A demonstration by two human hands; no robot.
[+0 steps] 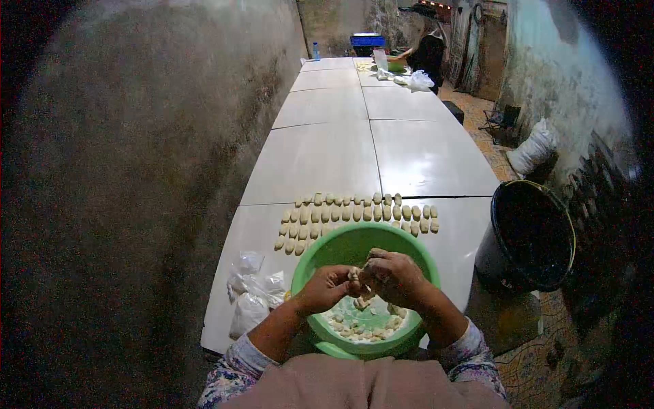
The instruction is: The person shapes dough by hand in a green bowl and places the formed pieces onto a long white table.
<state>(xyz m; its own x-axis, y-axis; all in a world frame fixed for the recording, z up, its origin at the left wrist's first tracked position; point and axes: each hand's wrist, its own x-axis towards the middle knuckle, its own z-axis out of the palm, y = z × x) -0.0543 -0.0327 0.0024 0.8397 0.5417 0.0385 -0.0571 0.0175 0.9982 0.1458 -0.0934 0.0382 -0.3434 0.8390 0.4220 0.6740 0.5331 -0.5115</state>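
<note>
Above a green basin (418, 255), my left hand (324, 289) and my right hand (396, 277) meet with their fingers curled. Between their fingertips is a lump of pale dough (354, 275), partly hidden by the fingers. Both hands are closed on it. Down in the basin lie crumbly dough pieces (368, 334) and white flour-like powder, mostly along the near side. Beyond the rim, several rows of small oblong dough pieces (336, 212) are laid out on the white table (313, 160).
Plastic bags of white powder (251, 310) lie left of the basin. A black bucket (501, 238) stands at the right table edge. A wall runs along the left. At the far end are a person (428, 58), a blue crate (368, 41) and a bottle (315, 51).
</note>
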